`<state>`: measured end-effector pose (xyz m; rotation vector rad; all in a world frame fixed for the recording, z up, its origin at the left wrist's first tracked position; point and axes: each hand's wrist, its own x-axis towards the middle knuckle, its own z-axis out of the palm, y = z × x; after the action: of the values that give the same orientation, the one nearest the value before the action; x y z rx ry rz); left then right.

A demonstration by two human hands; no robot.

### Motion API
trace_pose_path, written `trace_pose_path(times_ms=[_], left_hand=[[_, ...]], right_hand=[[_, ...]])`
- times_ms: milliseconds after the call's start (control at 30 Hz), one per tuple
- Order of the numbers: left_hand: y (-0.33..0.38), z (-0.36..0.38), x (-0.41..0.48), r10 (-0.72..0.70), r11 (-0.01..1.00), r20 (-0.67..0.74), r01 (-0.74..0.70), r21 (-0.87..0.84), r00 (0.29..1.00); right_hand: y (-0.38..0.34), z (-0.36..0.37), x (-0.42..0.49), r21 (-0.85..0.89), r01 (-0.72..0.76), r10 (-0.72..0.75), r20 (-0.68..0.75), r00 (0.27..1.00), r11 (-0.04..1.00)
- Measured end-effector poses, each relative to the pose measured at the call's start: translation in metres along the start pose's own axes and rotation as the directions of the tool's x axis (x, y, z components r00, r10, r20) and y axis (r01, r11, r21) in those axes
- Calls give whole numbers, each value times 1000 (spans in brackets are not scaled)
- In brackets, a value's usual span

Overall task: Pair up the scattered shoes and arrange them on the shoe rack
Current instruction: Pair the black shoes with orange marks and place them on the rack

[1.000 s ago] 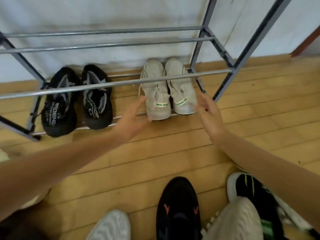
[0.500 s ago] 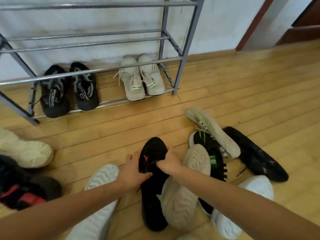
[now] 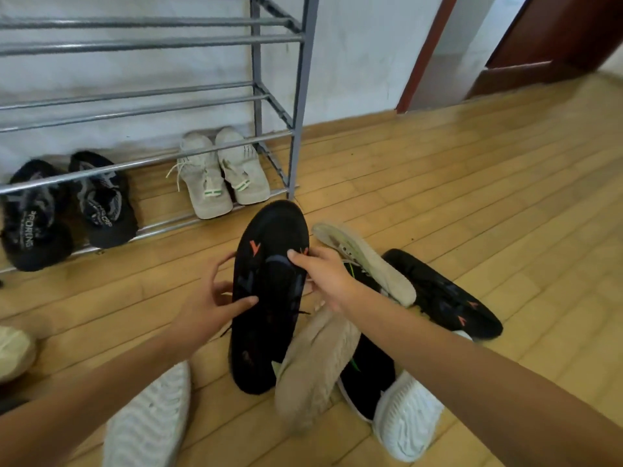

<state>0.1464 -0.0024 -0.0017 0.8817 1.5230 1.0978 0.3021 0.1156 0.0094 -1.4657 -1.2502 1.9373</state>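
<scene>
Black shoe [image 3: 269,298] raised, gripped between both hands.

Wooden floor [image 3: 472,183], warm yellow planks running out to the white wall. At the wall stands the grey metal rack [image 3: 300,96], and its bottom rails carry two pairs: black sneakers [image 3: 67,210] at the left end, beige sneakers [image 3: 222,173] at the right end, toes to the wall. On the floor near the rack's right post, a loose heap: a beige shoe [image 3: 367,261] sole-up, a black shoe [image 3: 445,298] just beside it, a tan shoe [image 3: 313,365], a black-green shoe [image 3: 367,375], two white soles [image 3: 151,423] at the near edge. A cream shoe [image 3: 13,352] sits at the left edge.
</scene>
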Motion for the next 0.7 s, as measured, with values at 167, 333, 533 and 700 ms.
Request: trace_pose_path(times_ms=[167,333,533,700], left_hand=[[32,22,24,67,997,0,-67,-43,998],[48,66,46,85,991,31,-81,-106,996],[36,121,61,73,996,154,-65,-56,985],[29,145,69,14,999,172,-5,-54,985]], right_hand=[[-33,-49,-15,92,59,-72,149,986,994],[-47,-97,-20,96,107,-120,139,983,990],[-27,-150,-15,141,49,-49,-6,999,989],[-8,-187,-11,588,8,155,-226,962,809]])
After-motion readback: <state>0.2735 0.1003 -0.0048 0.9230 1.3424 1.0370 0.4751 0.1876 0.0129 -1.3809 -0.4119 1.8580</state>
